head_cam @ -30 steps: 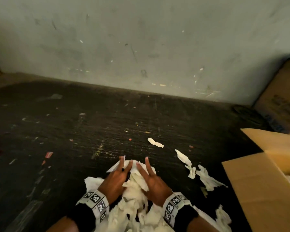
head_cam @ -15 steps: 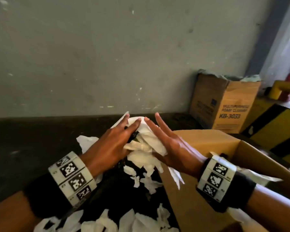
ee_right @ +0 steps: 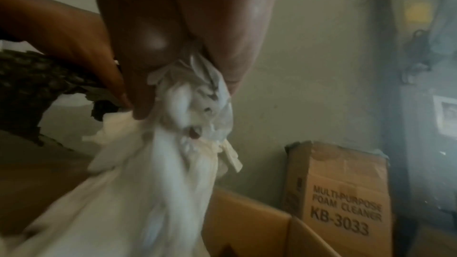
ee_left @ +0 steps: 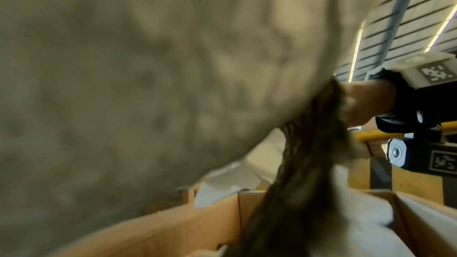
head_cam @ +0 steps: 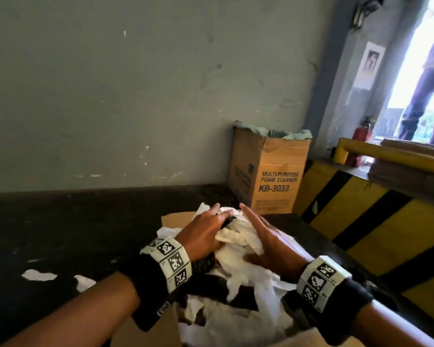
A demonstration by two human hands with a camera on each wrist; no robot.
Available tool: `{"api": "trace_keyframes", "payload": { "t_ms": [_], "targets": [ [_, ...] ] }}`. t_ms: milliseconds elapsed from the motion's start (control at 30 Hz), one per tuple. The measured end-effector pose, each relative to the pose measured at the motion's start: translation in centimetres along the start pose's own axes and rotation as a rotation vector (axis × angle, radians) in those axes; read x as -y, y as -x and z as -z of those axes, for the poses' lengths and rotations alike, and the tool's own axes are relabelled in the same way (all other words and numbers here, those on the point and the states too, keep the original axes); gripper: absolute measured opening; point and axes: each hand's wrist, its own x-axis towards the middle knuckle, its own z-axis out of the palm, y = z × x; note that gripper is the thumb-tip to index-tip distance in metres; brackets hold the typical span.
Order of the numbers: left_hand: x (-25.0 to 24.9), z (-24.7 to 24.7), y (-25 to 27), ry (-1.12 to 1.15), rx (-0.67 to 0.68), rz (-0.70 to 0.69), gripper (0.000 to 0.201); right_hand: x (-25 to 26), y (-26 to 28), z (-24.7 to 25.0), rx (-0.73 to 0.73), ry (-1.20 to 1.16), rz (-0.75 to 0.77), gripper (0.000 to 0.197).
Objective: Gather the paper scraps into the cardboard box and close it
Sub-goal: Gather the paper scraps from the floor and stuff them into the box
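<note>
Both the left hand and the right hand press flat-fingered around a wad of paper scraps above the open cardboard box, and with no curled grip, loose pieces could spill past the rim toward the 2 scraps at 9 o'clock on the floor.

Left hand and right hand press a wad of paper scraps between flat fingers over the open cardboard box — two loose scraps lie on the dark floor.

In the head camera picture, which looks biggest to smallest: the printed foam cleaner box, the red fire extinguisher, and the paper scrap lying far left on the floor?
1. Foam cleaner box
2. Paper scrap
3. Fire extinguisher

The last two look close; the extinguisher stands much farther away and is partly hidden, so that order is unsure.
</note>
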Motion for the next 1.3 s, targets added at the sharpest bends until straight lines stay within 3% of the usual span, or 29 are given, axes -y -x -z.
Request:
{"api": "trace_keyframes", "payload": {
  "t_ms": [67,200,267,400,567,733,900,1000,1133,1200,1300],
  "targets": [
    [-0.8,-2.1,-0.9,-0.002,0.079,-0.026,0.072,-2.3,0.8,-0.9,0.122,0.009,-0.044,0.117],
    [-1.2,-4.8,-1.8,-0.076,0.553,0.070,0.102,-5.7,1.7,-1.6,0.394,-0.009,-0.188,0.123],
    [-1.1,-5.0,-2.0,-0.142,0.657,0.086,0.106,-6.6,1.8,-1.3,0.461,0.022,-0.247,0.119],
    [-0.9,-4.6,-1.1,-0.155,0.608,0.054,0.092,-7.1,2.3,-1.1,0.457,0.051,-0.285,0.095],
    [-0.2,-2.3,2.5,-0.092,0.469,-0.038,0.069,-5.0,1.9,-0.5,0.436,0.036,-0.172,0.065],
    [2.6,1.4,9.5,0.002,0.249,-0.014,0.066,-0.2,0.2,-1.2,0.343,0.019,-0.002,0.068],
    [8.2,4.1,19.4,0.025,0.103,0.190,0.071,8.8,-0.9,-2.9,0.235,-0.067,0.265,0.063],
    [12.4,4.3,26.2,0.025,0.089,0.352,0.082,14.3,-1.6,-5.8,0.278,-0.091,0.334,0.064],
    [17.8,3.7,36.0,0.015,0.161,0.596,0.096,22.3,-2.2,-12.1,0.354,-0.155,0.346,0.060],
    [20.8,2.9,40.8,0.017,0.209,0.678,0.113,25.5,-2.5,-16.4,0.428,-0.172,0.323,0.061],
    [24.8,1.0,47.3,-0.042,0.336,0.850,0.134,27.4,-2.8,-23.7,0.587,-0.153,0.166,0.074]
  ]
}}
